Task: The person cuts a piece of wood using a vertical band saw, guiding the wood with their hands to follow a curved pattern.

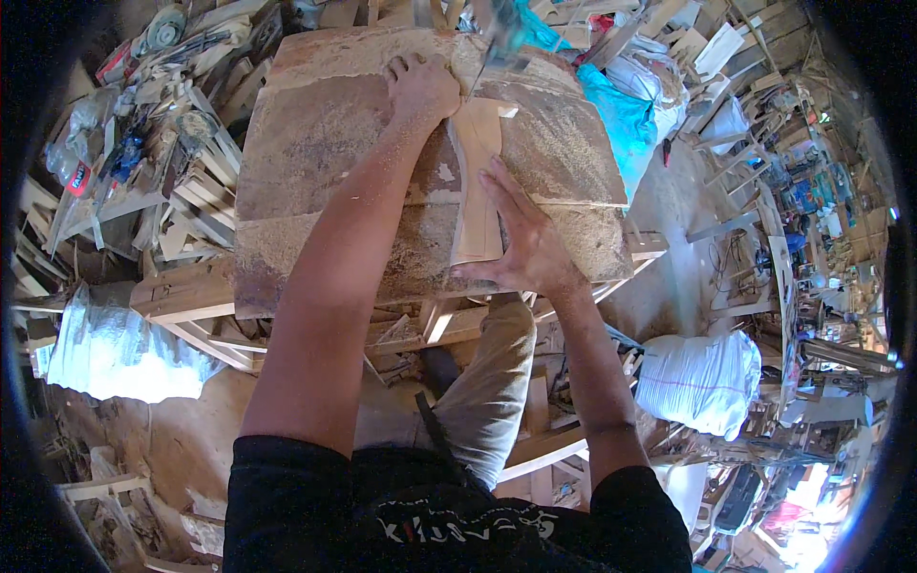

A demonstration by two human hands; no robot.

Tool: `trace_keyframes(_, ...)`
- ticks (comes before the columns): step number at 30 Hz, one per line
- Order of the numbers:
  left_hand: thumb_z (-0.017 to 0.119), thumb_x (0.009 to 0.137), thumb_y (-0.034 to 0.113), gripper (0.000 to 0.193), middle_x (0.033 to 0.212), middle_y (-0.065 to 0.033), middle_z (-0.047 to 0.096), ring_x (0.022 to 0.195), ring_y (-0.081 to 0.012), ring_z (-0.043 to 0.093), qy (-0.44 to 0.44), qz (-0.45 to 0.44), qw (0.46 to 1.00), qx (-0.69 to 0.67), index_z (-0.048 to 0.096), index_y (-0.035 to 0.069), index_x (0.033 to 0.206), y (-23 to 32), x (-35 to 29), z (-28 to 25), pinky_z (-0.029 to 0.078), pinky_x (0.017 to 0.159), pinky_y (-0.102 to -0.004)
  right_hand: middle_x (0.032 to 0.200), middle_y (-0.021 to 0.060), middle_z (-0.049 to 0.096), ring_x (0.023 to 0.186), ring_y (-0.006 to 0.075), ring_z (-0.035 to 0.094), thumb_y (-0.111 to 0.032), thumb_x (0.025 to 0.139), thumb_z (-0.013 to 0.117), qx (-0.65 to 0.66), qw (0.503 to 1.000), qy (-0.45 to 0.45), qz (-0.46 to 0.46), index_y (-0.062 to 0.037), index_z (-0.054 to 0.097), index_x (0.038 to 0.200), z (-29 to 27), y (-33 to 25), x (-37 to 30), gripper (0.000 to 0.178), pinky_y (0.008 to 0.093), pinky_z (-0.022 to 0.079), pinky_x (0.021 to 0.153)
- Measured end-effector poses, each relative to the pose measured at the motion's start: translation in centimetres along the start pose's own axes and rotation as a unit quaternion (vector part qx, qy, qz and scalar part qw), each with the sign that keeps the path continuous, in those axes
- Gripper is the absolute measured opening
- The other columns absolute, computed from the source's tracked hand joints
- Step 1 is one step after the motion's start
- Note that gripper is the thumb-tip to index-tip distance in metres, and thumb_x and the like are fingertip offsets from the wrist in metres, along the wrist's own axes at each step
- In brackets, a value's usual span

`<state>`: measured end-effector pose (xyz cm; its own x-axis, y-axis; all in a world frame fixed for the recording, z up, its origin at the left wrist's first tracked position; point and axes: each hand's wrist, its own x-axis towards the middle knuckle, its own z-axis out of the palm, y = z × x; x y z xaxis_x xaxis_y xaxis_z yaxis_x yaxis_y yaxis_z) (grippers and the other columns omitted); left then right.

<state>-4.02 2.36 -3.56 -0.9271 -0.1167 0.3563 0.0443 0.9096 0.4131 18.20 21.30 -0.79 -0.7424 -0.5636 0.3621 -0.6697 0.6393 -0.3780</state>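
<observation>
A pale wooden board (pixel 475 186) with curved sides lies flat on a worn, sawdust-covered work table. At its far end a thin upright saw blade (pixel 472 88) meets or nearly meets the wood; blur above it hides the detail. My left hand (pixel 425 88) rests on the table just left of that end, its fingers somewhat spread and bent, close to the blade. Gripping the near part is my right hand (pixel 525 239), with fingers along the right edge and the thumb at the near end. A small wood offcut (pixel 507 111) sits by the board's far right corner.
The table top (pixel 315 143) has raised seams and a wooden frame beneath. Scrap wood (pixel 205 191) is heaped to the left, and a turquoise sheet (pixel 621 124) hangs at the far right. White sacks (pixel 702 382) stand on the floor on the right.
</observation>
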Motion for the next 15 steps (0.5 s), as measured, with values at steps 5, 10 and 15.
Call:
trace_keyframes(5,0.057,0.092,0.033,0.052,0.15,-0.0286,0.048,0.144,-0.0505,0.036,0.011,0.018,1.0,-0.008,0.062,0.007,0.137,0.41,-0.6,-0.22,0.021,0.122,-0.0629,0.163,0.0248,0.032,0.149,0.039,0.038,-0.049,0.061,0.097,-0.007,1.0,-0.002,0.004,-0.0007,0.033,0.156,-0.21,0.21,-0.09,0.124,0.0474,0.038,0.12)
trace_keyframes(10,0.057,0.093,0.037,0.053,0.149,-0.0285,0.049,0.143,-0.0501,0.038,-0.005,-0.004,1.0,0.031,0.064,0.005,0.134,0.26,0.17,-0.43,0.022,0.121,-0.0628,0.163,0.0241,0.032,0.149,0.0386,0.037,-0.049,0.061,0.097,0.007,1.0,-0.003,0.003,-0.0001,0.032,0.157,-0.18,0.21,0.31,0.125,0.0471,0.037,0.121)
trace_keyframes(15,0.057,0.093,0.037,0.053,0.148,-0.0302,0.05,0.141,-0.0499,0.04,0.012,0.01,1.0,0.006,0.064,0.002,0.133,0.15,0.26,-0.06,0.024,0.121,-0.0623,0.164,0.0229,0.032,0.15,0.0373,0.037,-0.053,0.062,0.095,-0.017,0.999,-0.016,0.023,0.0,0.031,0.157,-0.19,0.2,0.46,0.127,0.0463,0.037,0.122)
